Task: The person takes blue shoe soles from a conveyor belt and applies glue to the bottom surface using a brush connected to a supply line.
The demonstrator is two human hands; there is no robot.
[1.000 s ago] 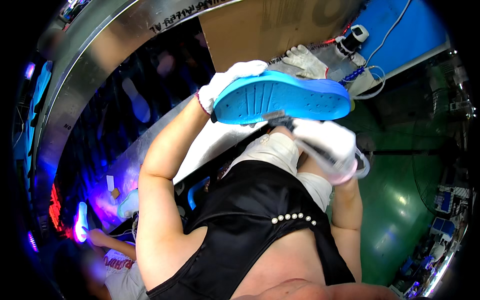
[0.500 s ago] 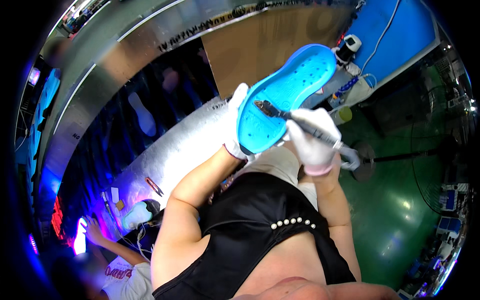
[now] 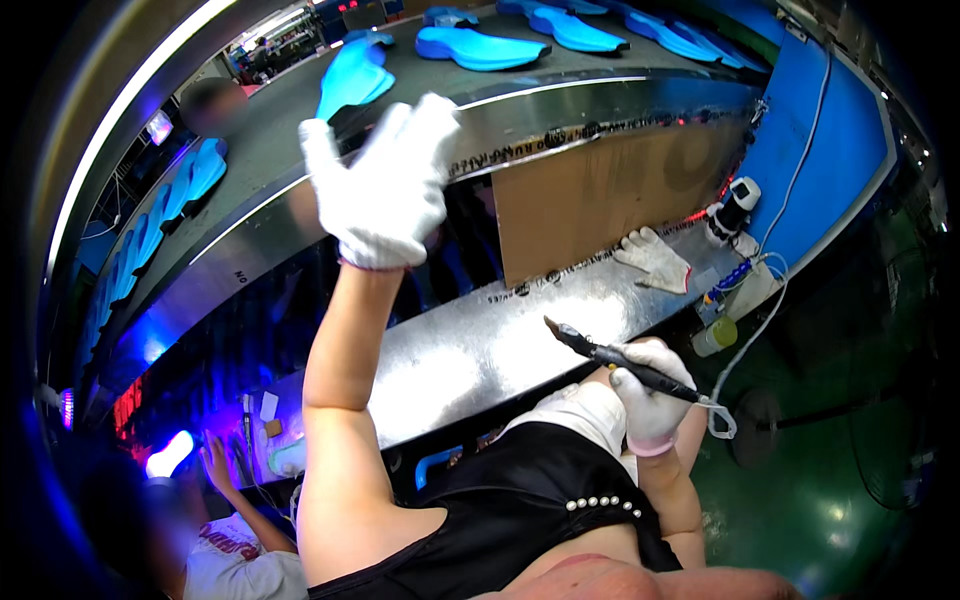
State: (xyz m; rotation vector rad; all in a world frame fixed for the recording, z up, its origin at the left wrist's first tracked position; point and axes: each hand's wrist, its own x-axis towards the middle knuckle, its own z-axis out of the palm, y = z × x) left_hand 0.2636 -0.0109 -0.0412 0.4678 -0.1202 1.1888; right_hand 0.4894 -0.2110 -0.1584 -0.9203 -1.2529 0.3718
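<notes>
Left hand [image 3: 385, 190] spread wide near blue sole [image 3: 355, 75], right hand [image 3: 652, 395] gripping tool [image 3: 575, 341] near container [image 3: 716, 336], contents unclear.

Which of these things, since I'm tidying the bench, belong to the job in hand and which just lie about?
Likely in the job:
dark handheld tool, in the right hand
blue soles, nearest the open left hand

Apparently just lying about:
loose glove on the metal bench
small white card
</notes>
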